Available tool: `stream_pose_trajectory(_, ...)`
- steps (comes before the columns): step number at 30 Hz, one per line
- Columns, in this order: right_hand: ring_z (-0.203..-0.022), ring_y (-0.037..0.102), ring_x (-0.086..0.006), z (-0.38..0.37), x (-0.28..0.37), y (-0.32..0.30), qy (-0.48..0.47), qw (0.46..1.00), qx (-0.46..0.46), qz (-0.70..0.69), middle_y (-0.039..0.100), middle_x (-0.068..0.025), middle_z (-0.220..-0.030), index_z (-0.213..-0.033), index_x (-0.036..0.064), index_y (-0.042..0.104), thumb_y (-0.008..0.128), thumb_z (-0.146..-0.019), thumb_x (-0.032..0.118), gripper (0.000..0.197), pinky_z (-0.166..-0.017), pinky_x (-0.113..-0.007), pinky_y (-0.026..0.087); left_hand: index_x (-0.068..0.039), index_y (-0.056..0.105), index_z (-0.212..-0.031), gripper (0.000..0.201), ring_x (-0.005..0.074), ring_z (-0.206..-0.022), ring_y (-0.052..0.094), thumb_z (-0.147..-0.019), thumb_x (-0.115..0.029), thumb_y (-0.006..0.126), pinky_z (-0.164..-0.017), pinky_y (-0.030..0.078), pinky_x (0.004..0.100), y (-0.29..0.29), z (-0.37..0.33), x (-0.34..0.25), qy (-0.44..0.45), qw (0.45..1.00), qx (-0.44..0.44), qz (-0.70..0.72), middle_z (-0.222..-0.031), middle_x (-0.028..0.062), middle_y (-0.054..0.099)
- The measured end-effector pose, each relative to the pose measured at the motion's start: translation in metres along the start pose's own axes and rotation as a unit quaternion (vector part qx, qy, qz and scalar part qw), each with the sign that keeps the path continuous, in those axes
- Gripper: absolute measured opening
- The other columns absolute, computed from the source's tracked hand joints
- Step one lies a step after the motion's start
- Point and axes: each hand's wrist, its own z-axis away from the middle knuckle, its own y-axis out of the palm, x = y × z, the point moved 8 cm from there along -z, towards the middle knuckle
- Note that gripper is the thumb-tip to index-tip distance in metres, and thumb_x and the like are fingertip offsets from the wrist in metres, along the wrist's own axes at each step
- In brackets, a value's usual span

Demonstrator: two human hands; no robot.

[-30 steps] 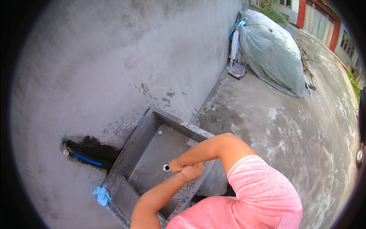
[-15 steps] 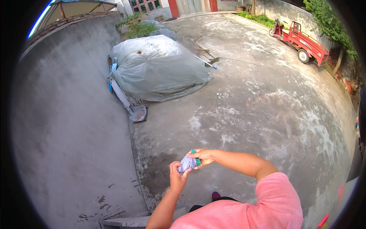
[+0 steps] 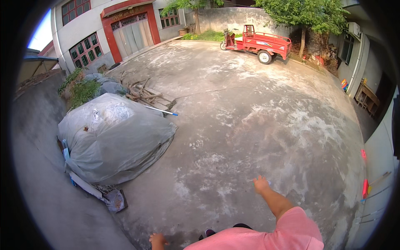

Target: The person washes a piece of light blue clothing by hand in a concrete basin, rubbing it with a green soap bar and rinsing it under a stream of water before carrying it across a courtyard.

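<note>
Right hand [image 3: 261, 183]: stretched forward on a bare forearm from a pink sleeve [image 3: 291, 227], raised over the concrete yard [image 3: 258, 125]; fingers loosely curled, something small and pale blue barely peeking past the knuckles, too small to name; grip on it cannot be told.
Left hand [image 3: 157, 240]: low at the bottom edge, close to the body, fingers curled; whether clenched on anything cannot be told.
Nearest things: bare concrete under both hands; dark shoe tip [image 3: 209, 232] just beside the left hand.
Surface: grey, stained and patchy concrete with a long crack across the middle.
Left side: big heap under a grey plastic sheet [image 3: 112, 137], lying against a low grey wall [image 3: 37, 175]; a dustpan [image 3: 116, 201] at the heap's near end; a stick with a blue tip [image 3: 160, 110] and dry branches [image 3: 141, 92] behind it.
Far edge: red three-wheeled cart [image 3: 260, 42] near a tree [image 3: 308, 12]; building with a red-framed door [image 3: 132, 29].
Right edge: pale wall [image 3: 377, 166] with small red items.
Open room: wide, uncluttered floor between heap and right wall, ahead of the right hand.
</note>
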Motion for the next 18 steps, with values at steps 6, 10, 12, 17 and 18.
stream_pose_trajectory(6,-0.124,0.033,-0.031,0.095,-0.195,0.098,0.477,0.845,0.14,-0.199,0.037,-0.0197,-0.13,-0.122,0.0031,0.045,0.061,-0.074,0.033,0.059,-0.098,-0.038,0.032,-0.006,0.043,-0.121,0.044,0.026,-0.096,0.056,-0.087,-0.033,0.048,-0.08,0.047,0.0393,0.005,0.015,-0.258,0.09,0.844,0.309,0.428,-0.111,0.0135,0.054)
stream_pose_trajectory(10,-0.122,0.033,-0.0338,0.029,-0.224,0.116,0.526,0.826,0.126,-0.159,0.034,-0.0201,-0.131,-0.126,0.0021,0.039,0.061,-0.073,0.03,0.064,-0.098,-0.039,0.032,-0.003,0.044,-0.123,0.063,0.0321,-0.102,0.053,-0.074,-0.039,0.062,-0.088,0.041,0.0435,0.052,-0.091,-0.384,0.091,0.897,0.262,0.343,-0.124,0.0195,0.044)
stream_pose_trajectory(12,-0.121,0.033,-0.0356,-0.067,-0.171,0.067,0.446,0.867,0.163,-0.155,0.034,-0.0204,-0.131,-0.128,0.0015,0.036,0.062,-0.073,0.029,0.066,-0.098,-0.039,0.031,-0.002,0.046,-0.121,0.069,0.0345,-0.106,0.051,-0.068,-0.039,0.07,-0.089,0.041,0.0444,0.067,-0.137,-0.471,0.208,0.965,0.158,-0.033,-0.13,0.0228,0.038)
stream_pose_trajectory(17,-0.104,0.051,-0.0324,-0.327,-0.029,0.001,0.11,0.922,0.123,-0.351,0.053,-0.0208,-0.113,-0.112,0.0015,0.05,0.063,-0.065,0.023,0.054,-0.086,-0.039,0.042,-0.002,0.038,-0.126,0.068,0.0274,-0.101,0.055,-0.072,-0.032,0.068,-0.081,0.046,0.04,0.166,-0.063,-0.661,0.422,0.858,0.267,-0.118,-0.114,0.0155,0.053)
stream_pose_trajectory(18,-0.102,0.052,-0.0298,-0.373,0.002,-0.016,0.041,0.894,0.056,-0.443,0.053,-0.02,-0.11,-0.114,0.0022,0.049,0.062,-0.066,0.02,0.053,-0.084,-0.036,0.043,-0.002,0.038,-0.126,0.068,0.0269,-0.1,0.055,-0.073,-0.031,0.068,-0.08,0.046,0.0387,0.172,-0.037,-0.696,0.374,0.876,0.306,-0.009,-0.111,0.0148,0.055)
